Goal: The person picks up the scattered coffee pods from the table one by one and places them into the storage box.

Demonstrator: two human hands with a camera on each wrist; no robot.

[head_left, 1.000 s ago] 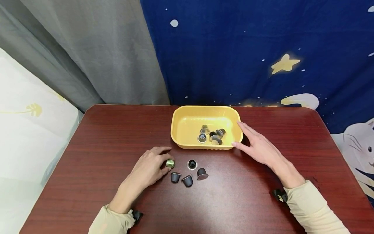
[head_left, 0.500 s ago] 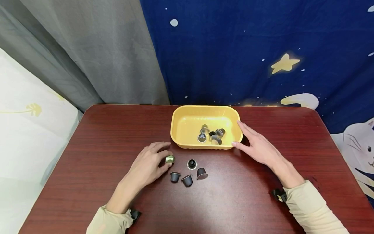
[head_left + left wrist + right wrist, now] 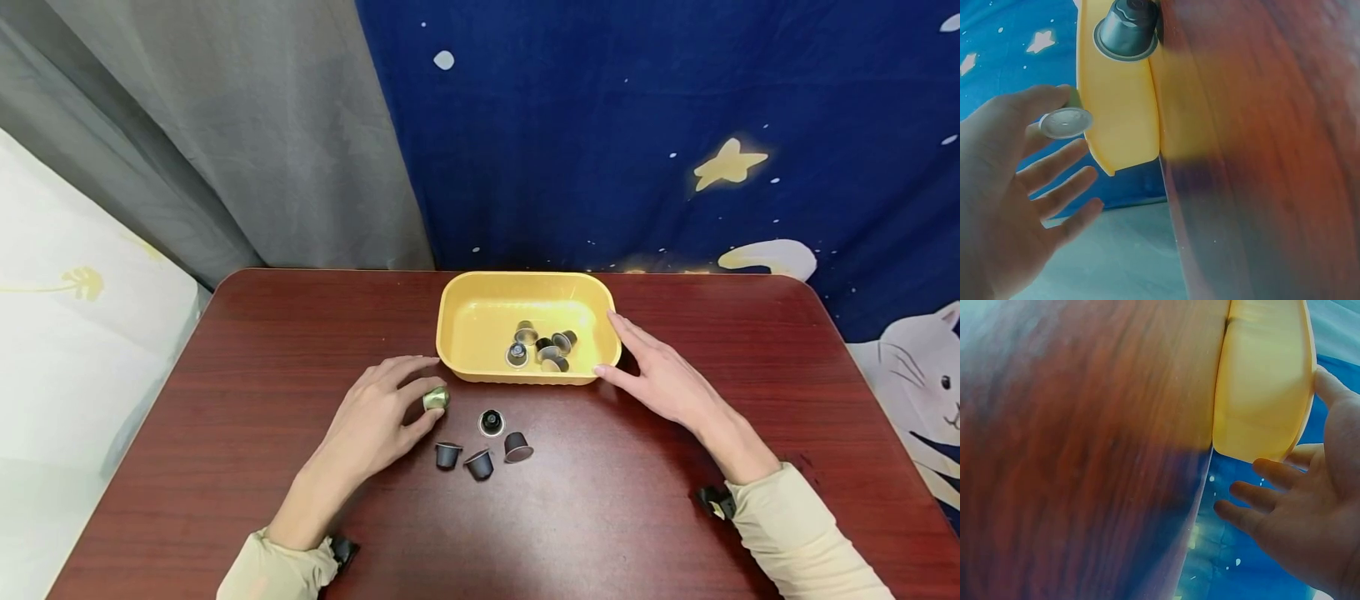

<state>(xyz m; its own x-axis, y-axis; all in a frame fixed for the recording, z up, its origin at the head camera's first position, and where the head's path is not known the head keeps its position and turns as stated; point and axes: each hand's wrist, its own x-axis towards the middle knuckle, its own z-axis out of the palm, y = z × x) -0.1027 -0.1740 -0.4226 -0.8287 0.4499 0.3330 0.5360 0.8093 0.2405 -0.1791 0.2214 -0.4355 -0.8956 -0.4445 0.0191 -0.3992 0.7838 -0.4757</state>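
Note:
My left hand pinches a green coffee capsule between thumb and index finger, near the front left corner of the yellow tray. In the left wrist view the capsule's silver lid faces the camera, and the other fingers spread away from it. Several dark capsules sit on the table just right of this hand, among them an upright black one and a tipped one. My right hand has its fingers extended, thumb and fingertips at the tray's right front corner.
Inside the tray, several grey and dark capsules lie toward the right and front. The tray stands near the back edge of the reddish-brown wooden table. Behind hang a grey curtain and a blue starry one.
My left hand has moved forward a little with the green capsule, bringing it closer to the tray's front left corner. The right hand and the tray have stayed in place.

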